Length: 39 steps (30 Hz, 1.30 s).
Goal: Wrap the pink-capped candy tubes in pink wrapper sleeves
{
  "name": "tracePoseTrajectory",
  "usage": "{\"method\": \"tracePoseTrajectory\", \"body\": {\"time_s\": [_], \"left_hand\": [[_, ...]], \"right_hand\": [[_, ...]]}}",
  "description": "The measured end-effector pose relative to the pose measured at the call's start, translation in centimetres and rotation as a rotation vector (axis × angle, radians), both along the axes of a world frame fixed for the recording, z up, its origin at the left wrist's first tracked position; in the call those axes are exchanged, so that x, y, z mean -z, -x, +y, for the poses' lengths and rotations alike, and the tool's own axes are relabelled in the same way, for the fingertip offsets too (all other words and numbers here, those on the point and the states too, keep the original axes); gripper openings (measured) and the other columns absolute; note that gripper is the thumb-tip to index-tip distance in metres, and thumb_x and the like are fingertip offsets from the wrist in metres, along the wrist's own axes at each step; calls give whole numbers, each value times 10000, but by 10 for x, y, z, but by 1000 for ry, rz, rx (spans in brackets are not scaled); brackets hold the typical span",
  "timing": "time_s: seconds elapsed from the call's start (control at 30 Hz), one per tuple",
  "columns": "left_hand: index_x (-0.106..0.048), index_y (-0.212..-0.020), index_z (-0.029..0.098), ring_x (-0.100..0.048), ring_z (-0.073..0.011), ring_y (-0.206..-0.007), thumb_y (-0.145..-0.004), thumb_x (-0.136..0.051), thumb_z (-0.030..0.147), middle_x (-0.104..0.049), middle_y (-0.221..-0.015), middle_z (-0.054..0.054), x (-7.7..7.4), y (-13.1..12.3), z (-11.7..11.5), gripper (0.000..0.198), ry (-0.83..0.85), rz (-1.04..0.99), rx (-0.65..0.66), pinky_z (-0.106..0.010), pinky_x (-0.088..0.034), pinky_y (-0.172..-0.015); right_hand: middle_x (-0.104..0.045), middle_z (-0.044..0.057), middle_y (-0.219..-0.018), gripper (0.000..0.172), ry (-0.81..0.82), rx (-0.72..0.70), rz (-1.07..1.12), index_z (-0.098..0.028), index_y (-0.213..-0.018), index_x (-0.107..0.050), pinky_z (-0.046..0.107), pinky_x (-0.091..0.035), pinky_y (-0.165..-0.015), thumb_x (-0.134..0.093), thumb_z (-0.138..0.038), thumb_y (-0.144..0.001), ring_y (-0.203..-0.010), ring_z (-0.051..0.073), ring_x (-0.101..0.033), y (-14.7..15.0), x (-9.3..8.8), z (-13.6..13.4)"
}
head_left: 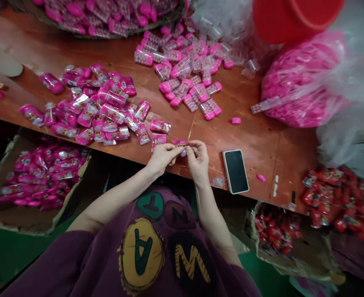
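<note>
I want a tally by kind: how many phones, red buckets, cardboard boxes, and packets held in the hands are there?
Phone: 1
Red bucket: 1
Cardboard boxes: 2
Pink packet, held: 1
Total: 5

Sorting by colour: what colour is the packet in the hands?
Pink packet, best in head view.

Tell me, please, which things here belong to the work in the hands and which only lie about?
In the work: pink packet pinched by left hand and right hand; pile of wrapped packets; pink-capped tubes; cardboard box of packets.
Lying about: phone; red bucket; red packets.
</note>
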<state>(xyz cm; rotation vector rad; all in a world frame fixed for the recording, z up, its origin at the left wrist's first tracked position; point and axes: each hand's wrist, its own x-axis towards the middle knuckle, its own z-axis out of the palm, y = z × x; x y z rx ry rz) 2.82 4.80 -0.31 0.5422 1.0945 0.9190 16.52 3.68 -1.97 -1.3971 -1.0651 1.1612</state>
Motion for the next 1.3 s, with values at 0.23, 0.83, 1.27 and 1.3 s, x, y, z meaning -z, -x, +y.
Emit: {"method": "tracePoseTrajectory", "body": {"time_s": [0.23,0.83,1.27,1.3], "left_hand": [[-625,-638,157,-407,-49,-379,-738,-921,453,-495,-428,49,-5,1,12,430,67,-139,-49,-198,-270,-423],[-593,-613,154,-453,-39,-428,-726,-943,265,-496,-493,64,-19,41,19,385,109,-175,-318,-187,-339,-432],[-556,-650,172,-447,-29,-435,-894,-855,300,-495,-503,72,-21,26,4,407,204,-150,-270,-183,-366,-454],[-552,-653,173,-454,-29,-439,-884,-868,316,-498,-508,74,-19,23,2,417,195,-142,-274,-183,-367,-457]], "right_hand": [[-660,-36,-785,252,-101,-64,-266,-268,-1227,-609,290,-490,-675,-569,-434,-1042,-665,140,-608,1,1,4],[-620,230,-1357,456,-180,-388,-1386,-99,-1471,-597,545,-473,-1100,-452,-232,-1059,-1261,356,-555,-13,11,155],[-675,59,-1049,490,51,-1,39,-397,-1449,-487,375,-617,-618,-612,-545,-1000,-821,231,-729,1,-17,-33],[-674,56,-1061,501,84,13,88,-402,-1445,-481,358,-606,-585,-633,-552,-991,-797,221,-725,7,-22,-41]]}}
